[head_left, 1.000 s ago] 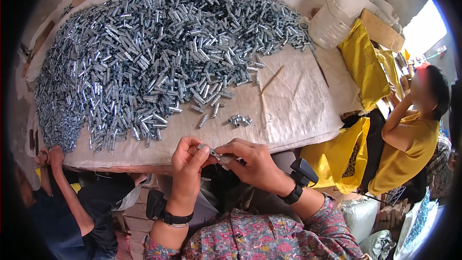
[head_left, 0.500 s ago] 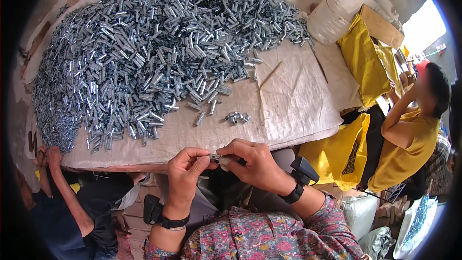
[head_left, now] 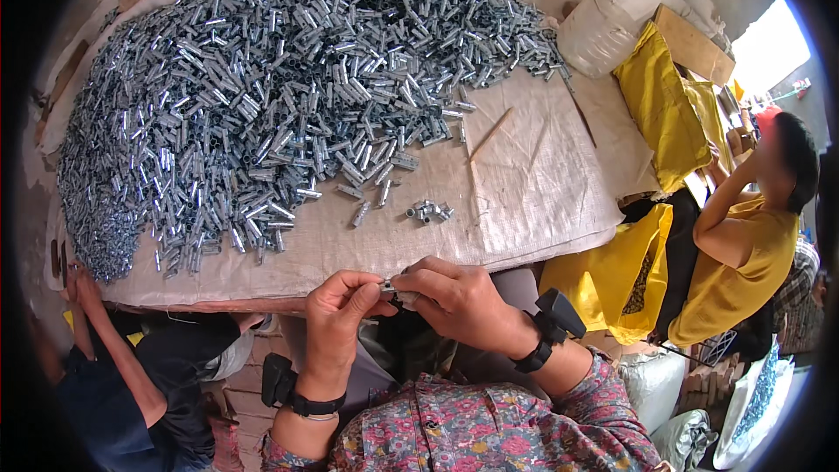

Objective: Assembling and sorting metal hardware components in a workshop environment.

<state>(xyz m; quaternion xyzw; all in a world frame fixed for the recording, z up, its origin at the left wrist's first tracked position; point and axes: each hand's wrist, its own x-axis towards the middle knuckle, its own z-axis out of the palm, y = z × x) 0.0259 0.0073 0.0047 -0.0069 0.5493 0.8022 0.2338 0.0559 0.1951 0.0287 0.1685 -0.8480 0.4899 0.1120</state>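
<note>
Metal part (head_left: 387,287) sits between left hand (head_left: 343,304) and right hand (head_left: 458,297), both pinching it (mostly hidden).

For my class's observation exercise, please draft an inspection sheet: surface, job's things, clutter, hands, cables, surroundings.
Surface: creased, pale sheeting.
Job's things: large heap of silver metal tubes; small separate cluster nearer the front edge.
Clutter: thin stick on the sheeting; translucent bucket right of the heap.
Hands: left hand and right hand meet at a small metal piece, mostly hidden.
Cables: thin green line near the bright opening; cannot tell whether a cable.
Surroundings: yellow sacks and a person at right; another person's hands at far left.
</note>
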